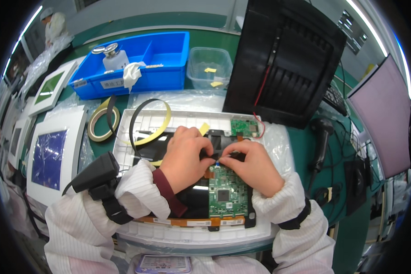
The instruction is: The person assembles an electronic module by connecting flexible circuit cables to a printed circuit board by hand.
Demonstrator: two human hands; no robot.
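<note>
Down at the very bottom edge sits a small phone-like device (pixel 163 264), right below both white sleeves. Left hand (pixel 183 157) and right hand (pixel 255 165) are curled in close together over the white display frame (pixel 137 128), fingertips almost meeting on a small black connector strip (pixel 221 157) at the top edge of the green circuit board (pixel 227 192). Both grips are pinched shut on that strip as far as I can see, though the exact contact point is hidden under the fingers. The board lies just below the right hand, on the dark back of the panel. A black wrist-mounted scanner (pixel 97 172) rides on the left forearm. Up and left of the left hand there's a yellow tape roll (pixel 102 123) on the green bench (pixel 214 41), and farther beyond that a blue bin (pixel 169 68) with a clear tub (pixel 210 68) beside it. A smaller green board (pixel 245 128) sits just above the right hand, near a black slotted housing (pixel 283 59).
</note>
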